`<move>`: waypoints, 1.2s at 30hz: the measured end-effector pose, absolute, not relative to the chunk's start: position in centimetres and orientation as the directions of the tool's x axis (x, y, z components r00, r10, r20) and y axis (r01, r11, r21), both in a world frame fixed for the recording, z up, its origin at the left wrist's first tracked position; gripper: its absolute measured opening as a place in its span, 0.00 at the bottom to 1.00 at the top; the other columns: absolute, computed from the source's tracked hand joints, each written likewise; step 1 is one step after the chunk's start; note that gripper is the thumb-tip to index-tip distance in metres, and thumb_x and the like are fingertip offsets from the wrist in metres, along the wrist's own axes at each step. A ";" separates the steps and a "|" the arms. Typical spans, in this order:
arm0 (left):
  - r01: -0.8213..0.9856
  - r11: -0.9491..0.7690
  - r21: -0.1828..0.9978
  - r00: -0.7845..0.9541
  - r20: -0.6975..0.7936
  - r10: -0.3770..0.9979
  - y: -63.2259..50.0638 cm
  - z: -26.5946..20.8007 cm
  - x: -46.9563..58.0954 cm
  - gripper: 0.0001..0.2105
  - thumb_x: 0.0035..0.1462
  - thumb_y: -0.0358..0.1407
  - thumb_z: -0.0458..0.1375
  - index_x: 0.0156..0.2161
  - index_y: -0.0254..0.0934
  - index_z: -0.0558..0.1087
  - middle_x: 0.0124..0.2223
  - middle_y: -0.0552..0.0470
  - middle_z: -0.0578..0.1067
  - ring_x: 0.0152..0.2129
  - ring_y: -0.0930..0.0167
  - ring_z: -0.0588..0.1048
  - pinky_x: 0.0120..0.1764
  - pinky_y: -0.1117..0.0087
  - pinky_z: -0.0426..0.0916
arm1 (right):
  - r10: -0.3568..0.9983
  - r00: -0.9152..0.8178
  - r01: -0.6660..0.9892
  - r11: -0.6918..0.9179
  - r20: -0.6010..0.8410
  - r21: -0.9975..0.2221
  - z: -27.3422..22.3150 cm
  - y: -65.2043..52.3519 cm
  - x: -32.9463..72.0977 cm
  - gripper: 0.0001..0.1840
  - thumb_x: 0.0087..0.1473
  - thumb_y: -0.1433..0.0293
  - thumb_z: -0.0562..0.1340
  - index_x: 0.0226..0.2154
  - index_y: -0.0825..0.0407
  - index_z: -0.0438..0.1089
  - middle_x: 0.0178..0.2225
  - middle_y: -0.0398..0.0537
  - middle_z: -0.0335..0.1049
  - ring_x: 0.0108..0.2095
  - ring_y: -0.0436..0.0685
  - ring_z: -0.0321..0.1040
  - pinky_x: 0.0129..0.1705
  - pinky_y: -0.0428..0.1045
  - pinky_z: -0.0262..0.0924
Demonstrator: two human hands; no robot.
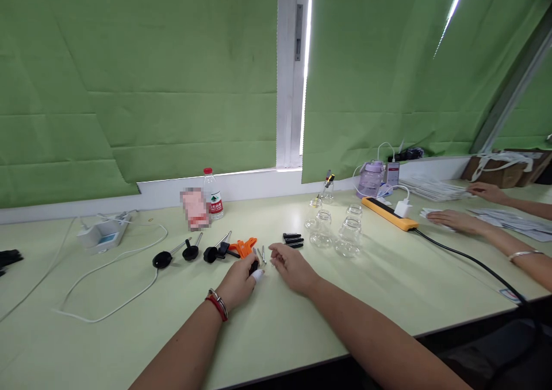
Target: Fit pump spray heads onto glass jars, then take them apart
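My left hand is closed around a small black part, mostly hidden by the fingers; its thumb has a white covering. Beside it, thin metal rods point up between my hands. My right hand rests near them, fingers loosely curled and apart, with nothing visible in it. Just beyond my left hand lie orange plastic pieces. To their left are several black round-headed parts with metal stems, among them one black knob. Past my right hand sit small black ribbed pieces.
Several clear glass jars stand right of my hands. Behind are a water bottle and a purple jug. A yellow power strip trails a black cable. At right, another person's hands touch white papers.
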State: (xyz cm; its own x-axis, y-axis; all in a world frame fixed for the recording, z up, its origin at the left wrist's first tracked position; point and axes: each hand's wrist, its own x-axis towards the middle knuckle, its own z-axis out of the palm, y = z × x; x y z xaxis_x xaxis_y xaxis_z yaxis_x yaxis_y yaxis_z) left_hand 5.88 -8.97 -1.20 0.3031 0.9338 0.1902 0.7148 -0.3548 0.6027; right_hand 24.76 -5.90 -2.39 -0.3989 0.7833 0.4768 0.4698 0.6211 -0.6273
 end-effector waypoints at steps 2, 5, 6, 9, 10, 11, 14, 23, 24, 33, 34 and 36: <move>0.724 -0.338 0.601 0.292 0.177 0.940 -8.7 -1.1 5.5 0.07 0.56 0.39 0.48 0.33 0.38 0.65 0.29 0.51 0.68 0.26 0.68 0.66 0.29 0.69 0.58 | 0.849 -0.270 0.595 0.519 0.455 -0.615 -2.6 -4.5 25.9 0.14 0.52 0.76 0.54 0.43 0.51 0.65 0.38 0.48 0.68 0.35 0.53 0.65 0.38 0.49 0.60; 0.732 -0.327 0.597 0.286 0.166 0.944 -8.4 -0.9 4.8 0.11 0.57 0.39 0.46 0.31 0.37 0.66 0.31 0.48 0.69 0.29 0.65 0.67 0.32 0.66 0.60 | 0.879 -0.183 0.665 0.441 0.441 -0.602 -3.0 -2.6 27.8 0.12 0.51 0.79 0.53 0.36 0.52 0.68 0.37 0.50 0.67 0.36 0.55 0.64 0.40 0.51 0.58; 0.733 -0.329 0.596 0.291 0.163 0.943 -8.4 -0.8 4.6 0.12 0.58 0.39 0.45 0.30 0.37 0.67 0.32 0.47 0.69 0.30 0.64 0.67 0.34 0.65 0.60 | 0.885 -0.173 0.682 0.425 0.433 -0.595 -3.2 -2.1 28.3 0.12 0.50 0.80 0.53 0.34 0.53 0.69 0.37 0.50 0.67 0.37 0.55 0.63 0.40 0.51 0.57; 0.730 -0.337 0.595 0.319 0.141 0.937 -8.3 -0.6 4.0 0.14 0.58 0.41 0.45 0.28 0.38 0.67 0.32 0.47 0.68 0.31 0.64 0.67 0.36 0.63 0.60 | 0.896 -0.186 0.716 0.405 0.403 -0.569 -3.6 -1.4 29.1 0.12 0.48 0.81 0.54 0.30 0.53 0.70 0.35 0.49 0.67 0.36 0.56 0.63 0.39 0.51 0.57; 0.727 -0.340 0.597 0.330 0.131 0.935 -8.3 -0.5 3.8 0.14 0.58 0.41 0.45 0.26 0.38 0.66 0.32 0.47 0.67 0.31 0.64 0.67 0.36 0.63 0.61 | 0.898 -0.197 0.722 0.405 0.394 -0.561 -3.8 -1.3 29.2 0.13 0.47 0.81 0.54 0.30 0.52 0.71 0.35 0.49 0.68 0.36 0.56 0.63 0.39 0.50 0.57; 0.723 -0.342 0.601 0.342 0.120 0.932 -8.3 -0.4 3.6 0.14 0.57 0.42 0.45 0.26 0.38 0.66 0.33 0.47 0.67 0.31 0.64 0.66 0.36 0.62 0.61 | 0.898 -0.208 0.727 0.407 0.387 -0.553 -3.9 -1.3 29.2 0.13 0.47 0.81 0.54 0.29 0.52 0.71 0.35 0.48 0.68 0.36 0.56 0.64 0.38 0.50 0.56; 0.704 -0.341 0.623 0.372 0.086 0.924 -8.3 -0.2 2.8 0.12 0.55 0.41 0.48 0.27 0.38 0.68 0.34 0.46 0.68 0.33 0.63 0.67 0.38 0.62 0.61 | 0.896 -0.238 0.736 0.419 0.376 -0.532 -4.0 -1.3 29.0 0.13 0.47 0.81 0.55 0.30 0.51 0.71 0.38 0.47 0.68 0.37 0.56 0.64 0.38 0.49 0.56; 0.663 -0.180 0.726 0.340 -0.078 0.937 -8.0 -0.6 0.0 0.08 0.49 0.39 0.52 0.33 0.37 0.65 0.24 0.55 0.67 0.21 0.70 0.68 0.25 0.71 0.63 | 0.870 -0.350 0.725 0.487 0.348 -0.487 -3.7 -1.8 28.5 0.14 0.48 0.80 0.57 0.35 0.50 0.73 0.39 0.48 0.68 0.40 0.56 0.65 0.40 0.49 0.57; 0.664 -0.172 0.727 0.333 -0.081 0.939 -8.0 -0.6 -0.3 0.08 0.49 0.39 0.52 0.32 0.37 0.64 0.24 0.56 0.66 0.21 0.71 0.68 0.25 0.71 0.62 | 0.868 -0.362 0.725 0.492 0.340 -0.483 -3.7 -2.0 28.4 0.14 0.49 0.79 0.58 0.36 0.50 0.73 0.39 0.48 0.68 0.39 0.56 0.65 0.40 0.49 0.57; 0.734 -0.188 0.652 0.279 -0.038 0.959 -7.9 -0.2 -2.0 0.09 0.47 0.39 0.53 0.32 0.37 0.70 0.26 0.56 0.67 0.24 0.71 0.65 0.28 0.72 0.59 | 0.857 -0.423 0.723 0.515 0.293 -0.461 -3.2 -2.7 28.2 0.11 0.49 0.79 0.59 0.33 0.51 0.74 0.37 0.49 0.67 0.36 0.56 0.65 0.38 0.50 0.56; 0.743 -0.191 0.642 0.274 -0.031 0.961 -7.9 -0.2 -2.1 0.09 0.47 0.39 0.53 0.32 0.37 0.70 0.26 0.55 0.68 0.24 0.71 0.65 0.28 0.72 0.59 | 0.855 -0.430 0.718 0.519 0.291 -0.464 -3.1 -2.7 28.2 0.11 0.48 0.79 0.59 0.32 0.51 0.74 0.37 0.49 0.67 0.36 0.56 0.65 0.38 0.50 0.56; 0.756 -0.198 0.624 0.264 -0.014 0.964 -7.9 -0.2 -2.3 0.09 0.46 0.38 0.53 0.32 0.37 0.71 0.26 0.56 0.68 0.23 0.71 0.64 0.28 0.72 0.59 | 0.851 -0.441 0.708 0.525 0.286 -0.473 -3.0 -2.7 28.2 0.10 0.48 0.78 0.59 0.32 0.51 0.74 0.36 0.48 0.67 0.36 0.55 0.64 0.37 0.49 0.56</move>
State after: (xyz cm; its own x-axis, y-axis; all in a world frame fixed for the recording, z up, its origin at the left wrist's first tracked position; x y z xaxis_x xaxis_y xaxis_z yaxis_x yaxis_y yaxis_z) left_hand -2.34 -7.91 -0.20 0.2640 0.9644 -0.0137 0.7558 -0.1980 0.6242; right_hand 28.18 -2.71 -3.00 -0.4406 0.8508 0.2863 0.7075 0.5254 -0.4726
